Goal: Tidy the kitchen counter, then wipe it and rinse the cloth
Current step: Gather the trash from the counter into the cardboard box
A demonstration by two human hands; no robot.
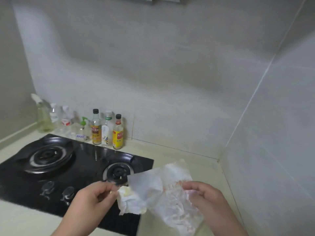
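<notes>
A crumpled white plastic bag [170,193] with faint red print is held up over the right end of the pale counter [187,157]. My right hand [206,198] grips its right side. My left hand [95,196] pinches a crumpled white tissue [129,200] with a yellowish stain at the bag's left edge, above the front of the stove. I cannot tell whether the tissue is inside the bag or beside it.
A black two-burner gas stove [56,169] fills the counter's left and middle, two knobs [58,189] at its front. Several bottles, among them a spray bottle [42,116] and sauce bottles [117,133], line the back wall. Tiled walls close in at the back and right.
</notes>
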